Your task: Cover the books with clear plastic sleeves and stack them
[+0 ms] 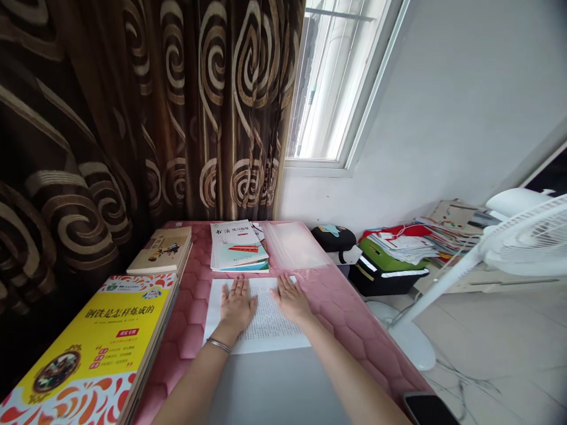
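A white sheet of printed paper lies on the pink table cover, its lower edge meeting a smooth grey surface. Flat on the sheet's left half rests my left hand, fingers stretched forward and a silver bangle on the wrist. My right hand presses flat on the right half, fingers pointing toward the far edge. Nothing is held in either hand. Just beyond the sheet sits a small stack of booklets, beside a clear plastic folder.
Along the left side are a yellow-covered book on a stack and a tan book. A dark phone lies at the lower right. A white fan stands right of the table, near a green-and-black bin. Patterned curtains hang behind.
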Tool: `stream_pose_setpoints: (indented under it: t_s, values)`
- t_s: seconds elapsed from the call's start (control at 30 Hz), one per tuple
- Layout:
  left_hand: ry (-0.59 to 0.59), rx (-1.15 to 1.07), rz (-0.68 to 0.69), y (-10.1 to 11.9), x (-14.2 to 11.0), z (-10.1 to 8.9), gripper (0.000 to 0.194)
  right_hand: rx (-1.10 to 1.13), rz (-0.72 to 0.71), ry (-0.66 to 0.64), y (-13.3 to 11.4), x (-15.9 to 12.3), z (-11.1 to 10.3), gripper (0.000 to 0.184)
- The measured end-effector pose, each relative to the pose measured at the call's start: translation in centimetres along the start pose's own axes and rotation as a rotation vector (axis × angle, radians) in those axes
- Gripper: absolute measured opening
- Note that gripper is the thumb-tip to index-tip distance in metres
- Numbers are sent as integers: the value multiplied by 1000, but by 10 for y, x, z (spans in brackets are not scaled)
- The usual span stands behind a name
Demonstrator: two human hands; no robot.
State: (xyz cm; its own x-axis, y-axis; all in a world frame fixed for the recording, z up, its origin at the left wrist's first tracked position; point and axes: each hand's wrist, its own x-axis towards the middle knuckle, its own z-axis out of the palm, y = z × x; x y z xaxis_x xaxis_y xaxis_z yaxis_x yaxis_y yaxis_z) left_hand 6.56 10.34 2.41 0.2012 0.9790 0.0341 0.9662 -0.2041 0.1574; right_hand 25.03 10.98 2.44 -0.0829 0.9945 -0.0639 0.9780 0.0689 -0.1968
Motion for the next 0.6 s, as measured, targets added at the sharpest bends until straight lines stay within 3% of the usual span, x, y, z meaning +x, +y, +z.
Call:
stream_pose_setpoints:
  t_s: [0.2, 0.3, 0.37, 0.43, 0.5, 0.6]
  values:
    - [35, 93, -268, -42, -15, -16, 63, -62, 81, 28, 16, 0, 0, 75]
    - [57, 149, -409, -34, -13, -20, 62, -73, 77, 32, 14, 1, 1, 75]
    - [67, 159, -369, -12, -7, -19, 60, -74, 75, 39, 13, 1, 3, 76]
    - [82, 132, -180, 14, 0, -15, 60, -68, 75, 49, 14, 1, 4, 76]
    - [-5, 37, -15, 35, 5, -10, 61, -63, 77, 53, 15, 0, 4, 76]
    - [-87, -51, 29, 44, 8, -1, 64, -65, 78, 39, 14, -2, -1, 74]
